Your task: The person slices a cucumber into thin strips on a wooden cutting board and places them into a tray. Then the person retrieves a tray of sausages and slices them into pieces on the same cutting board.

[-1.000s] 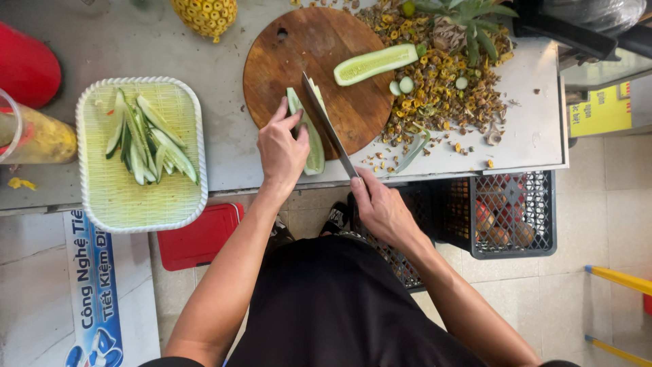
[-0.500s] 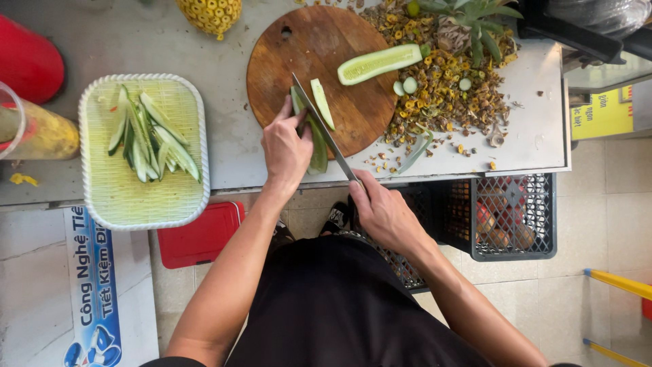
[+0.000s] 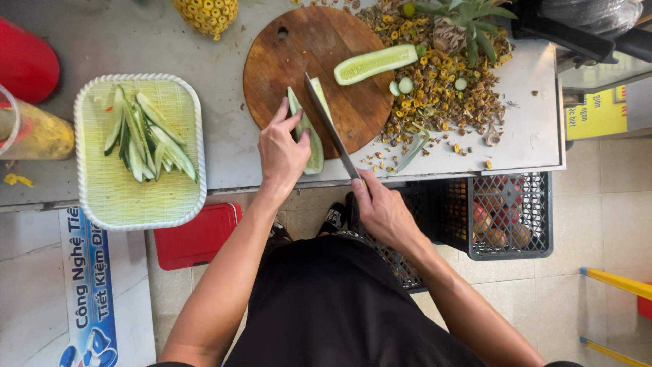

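The left hand [image 3: 282, 151] lies on the near edge of the round wooden cutting board [image 3: 285, 75], its fingers curled down and pressing on a long cucumber piece [image 3: 314, 146], with the index finger stretched up along it. The right hand [image 3: 382, 207] is clenched around the handle of a knife [image 3: 329, 124] just off the board's near rim; the handle itself is buried inside the fist. The blade runs lengthwise along the cucumber piece, its tip pointing away from the person and slightly left, toward the board's middle. The cucumber piece has the same long axis, one end overhanging the board's near edge, the other reaching toward the centre; the hand and blade cover part of it, so how many slices lie there is hard to tell. At the board's far right rim a halved cucumber [image 3: 375, 63] lies cut face up, angled across. Right of the board sits a heap of pineapple peelings [image 3: 441, 88]. Left of the board, a white basket [image 3: 92, 197] holds cucumber strips [image 3: 142, 136].
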